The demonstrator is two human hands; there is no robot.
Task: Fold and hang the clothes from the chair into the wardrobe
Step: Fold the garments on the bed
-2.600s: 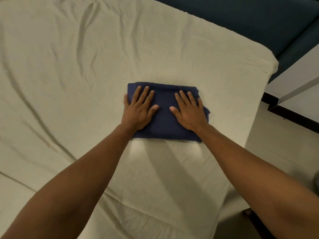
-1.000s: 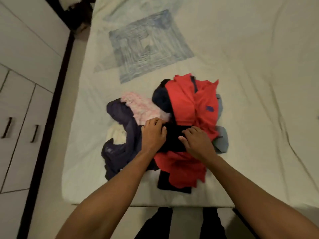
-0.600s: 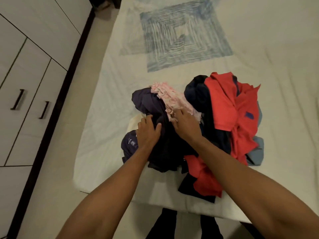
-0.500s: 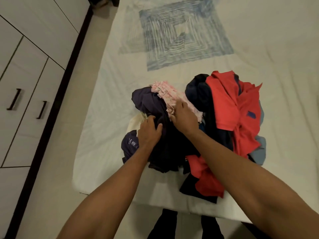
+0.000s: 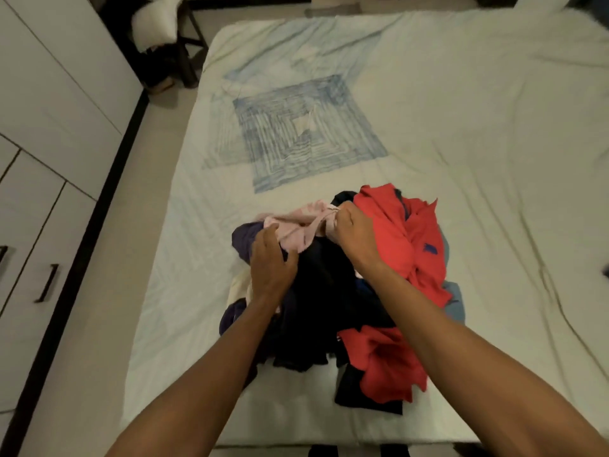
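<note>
A loose pile of clothes lies near the front edge of the bed [image 5: 461, 133]. In it are a pink garment [image 5: 296, 225], a red shirt [image 5: 395, 245], dark navy pieces [image 5: 316, 291] and a pale blue piece [image 5: 456, 301]. My right hand [image 5: 354, 237] grips the pink garment's right end and holds it up off the pile. My left hand [image 5: 270, 262] has its fingers curled at the garment's left edge, above a purple-navy piece [image 5: 245, 239]; whether they pinch the cloth is unclear.
White wardrobe doors with dark handles [image 5: 46, 282] line the left side, across a narrow strip of floor. A dark chair with a white pillow [image 5: 155, 24] stands at the far left corner. A blue square pattern [image 5: 303, 130] marks the sheet beyond the pile.
Earlier both hands pressed flat on a folded navy cloth. Since then the view turned to the pile, and my right hand has closed on the pink garment and raised it to the right.
</note>
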